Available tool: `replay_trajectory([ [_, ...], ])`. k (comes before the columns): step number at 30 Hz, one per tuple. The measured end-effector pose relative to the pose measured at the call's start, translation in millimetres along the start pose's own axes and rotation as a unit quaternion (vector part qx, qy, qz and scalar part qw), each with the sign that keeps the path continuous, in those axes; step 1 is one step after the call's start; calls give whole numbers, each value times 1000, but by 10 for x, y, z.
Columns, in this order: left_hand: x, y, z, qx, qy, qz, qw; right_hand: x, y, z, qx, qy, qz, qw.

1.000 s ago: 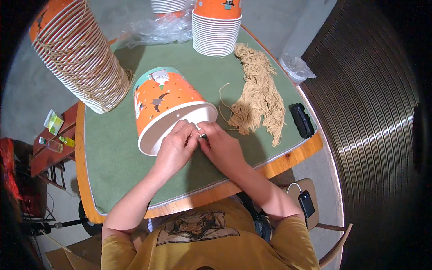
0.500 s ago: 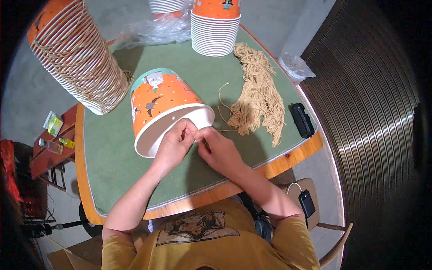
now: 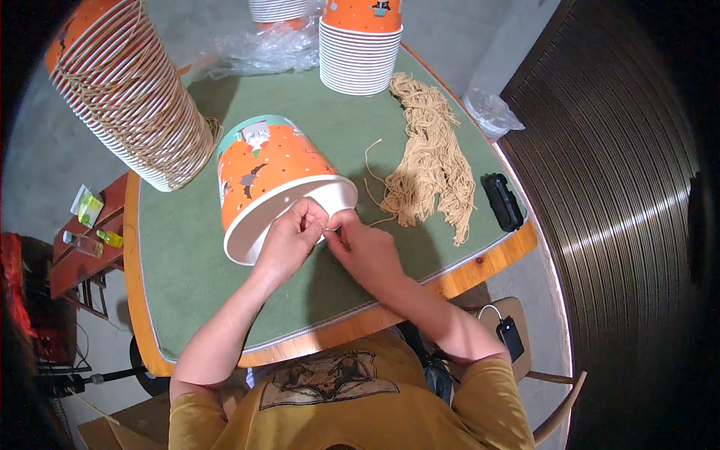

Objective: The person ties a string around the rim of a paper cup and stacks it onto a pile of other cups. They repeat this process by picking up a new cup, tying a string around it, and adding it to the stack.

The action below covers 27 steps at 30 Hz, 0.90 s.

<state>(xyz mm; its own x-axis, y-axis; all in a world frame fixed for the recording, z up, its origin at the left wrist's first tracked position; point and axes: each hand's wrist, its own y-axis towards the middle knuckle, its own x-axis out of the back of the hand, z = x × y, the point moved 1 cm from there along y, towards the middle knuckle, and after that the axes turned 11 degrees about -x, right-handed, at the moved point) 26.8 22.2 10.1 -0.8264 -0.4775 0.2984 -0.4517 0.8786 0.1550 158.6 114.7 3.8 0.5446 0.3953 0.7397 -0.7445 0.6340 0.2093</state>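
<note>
Over a round-cornered table of yellowish wood [image 3: 480, 264], a green cloth [image 3: 210, 300] with a pale stitched border. Near its middle, tipped on one side with the mouth toward the wearer, an orange paper bucket [image 3: 289, 159] with a white inside. Pinching a thin tan cord [image 3: 384, 220] at the rim, with closed fingertips nearly meeting: bare left hand [image 3: 289, 236] and bare right hand [image 3: 367, 251], exact grip partly hidden. To the right, a loose heap of tan cords [image 3: 427, 161] and a black oblong case [image 3: 503, 202]. At the back, a nested stack of white-rimmed orange buckets [image 3: 358, 56] beside crumpled clear plastic film [image 3: 262, 51]. At left, a taller stack of similar buckets draped with tan cords [image 3: 135, 97].

Around the table, grey floor [image 3: 544, 322]; to the right, a dark ribbed shutter [image 3: 607, 210] and a wooden chair [image 3: 512, 306] bearing a black handheld device [image 3: 511, 341] with white cable; to the left, a reddish-brown wooden bench [image 3: 64, 279] bearing bottles [image 3: 86, 244].
</note>
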Motion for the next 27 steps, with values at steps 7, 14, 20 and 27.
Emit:
replay_trajectory([
  [7,34,2,-94,35,-10,4,999,20,45,4,46,-36,-59,997],
  [14,33,-5,-19,56,-76,-10,995,-4,82,22,72,-60,-62,994],
  [20,20,-73,-97,-5,-27,3,1000,-27,110,-1,29,-40,-30,998],
  [27,-79,-174,-236,-176,242,-41,953,-52,142,-43,17,-3,-15,1000],
])
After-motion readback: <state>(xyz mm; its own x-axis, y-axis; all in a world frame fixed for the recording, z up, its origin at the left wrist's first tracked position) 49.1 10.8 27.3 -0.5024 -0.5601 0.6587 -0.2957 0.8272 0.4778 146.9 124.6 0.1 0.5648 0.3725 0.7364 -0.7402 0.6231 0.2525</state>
